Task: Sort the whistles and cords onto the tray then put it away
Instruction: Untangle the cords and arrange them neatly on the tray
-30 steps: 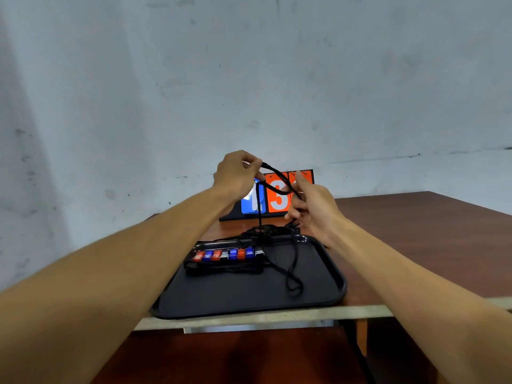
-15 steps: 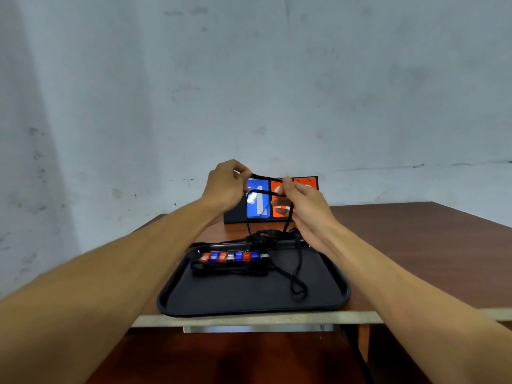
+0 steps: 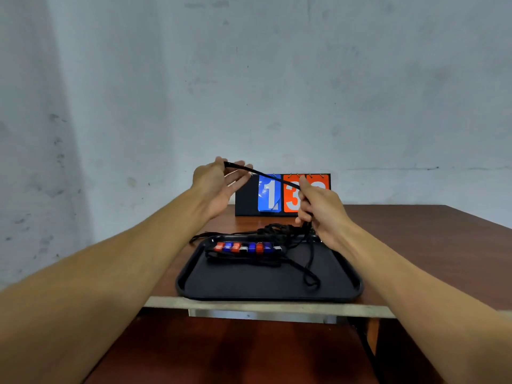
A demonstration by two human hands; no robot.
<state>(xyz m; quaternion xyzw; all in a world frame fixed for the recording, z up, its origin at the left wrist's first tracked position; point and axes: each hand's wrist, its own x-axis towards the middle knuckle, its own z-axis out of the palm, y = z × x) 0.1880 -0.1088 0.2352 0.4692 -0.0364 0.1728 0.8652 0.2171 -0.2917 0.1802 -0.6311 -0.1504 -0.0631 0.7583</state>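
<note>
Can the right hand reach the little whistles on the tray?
Probably yes: the row of small red, blue and white whistles lies uncovered on the black plastic tray just below the right hand. But that hand holds a thin black cord, so it must let go first.

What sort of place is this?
Probably a sports equipment room or plain workroom: a flip scoreboard stands on the wooden table before a bare grey wall, and coloured whistles and black cords lie on a black tray.

Your tray (image 3: 249,284) is black, with red, blue and white whistles (image 3: 248,247). Your cord (image 3: 266,174) is black. At twelve o'clock, the scoreboard (image 3: 270,198) is blue and orange.
</note>
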